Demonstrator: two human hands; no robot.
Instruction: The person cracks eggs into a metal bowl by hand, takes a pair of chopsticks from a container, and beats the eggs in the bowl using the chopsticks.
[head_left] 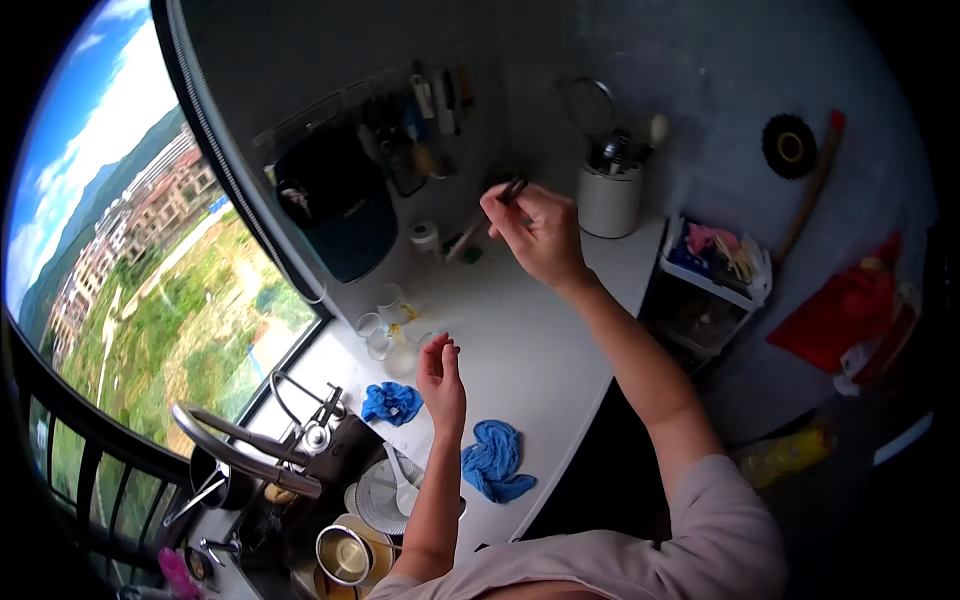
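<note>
My right hand (538, 232) is raised over the back of the white counter (520, 340), left of a white utensil holder (610, 200). Its fingers are pinched around a small dark object (512, 190) that I cannot make out. Lower and to the left, my left hand (441, 372) hovers near the glasses (376, 334), its fingers curled; whether it holds anything is too small to tell. A crumpled blue cloth (392, 403) lies left of my left wrist, and another blue cloth (495, 462) lies to its right.
At the lower left are a sink with a curved faucet (240, 450), a strainer (380, 495) and a metal pot (345, 555). Tools hang on a wall rack beside a dark cap (350, 225). A white cart (715, 270) stands right of the counter, near a red bag (840, 315).
</note>
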